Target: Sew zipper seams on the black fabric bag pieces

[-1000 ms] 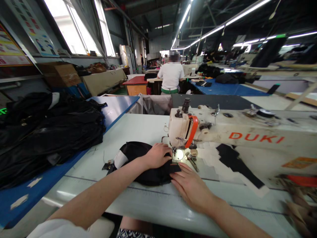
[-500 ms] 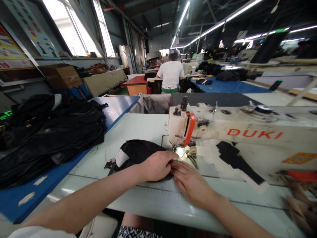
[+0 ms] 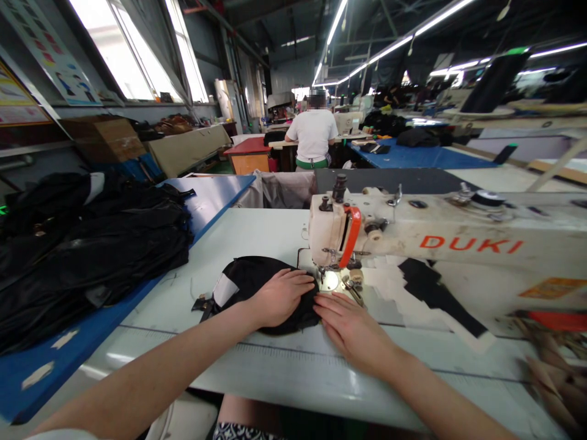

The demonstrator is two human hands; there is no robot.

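Note:
A black fabric piece [image 3: 250, 275] with a white patch lies on the pale sewing table [image 3: 257, 226], its right end beside the needle of the sewing machine [image 3: 330, 226]. My left hand [image 3: 284, 296] rests flat on top of the fabric, fingers stretched toward the needle. At the fabric's right edge, my right hand [image 3: 351, 327] lies with fingers extended, the fingertips touching that edge. A small metal fitting [image 3: 200, 302] sits at the fabric's left end. The machine's light falls on the needle plate [image 3: 330, 281].
A heap of black fabric pieces [image 3: 92, 238] covers the blue side table [image 3: 68, 354] at left. Black and white scraps [image 3: 426, 281] lie under the machine arm. Ahead, a person in a white shirt [image 3: 312, 134] sits at another table. Brown material [image 3: 550, 373] is at the right edge.
My left hand has moved left, away from the needle, and its fingers have spread out flat on the fabric. My right hand stays near the fabric's edge. The view has shifted slightly.

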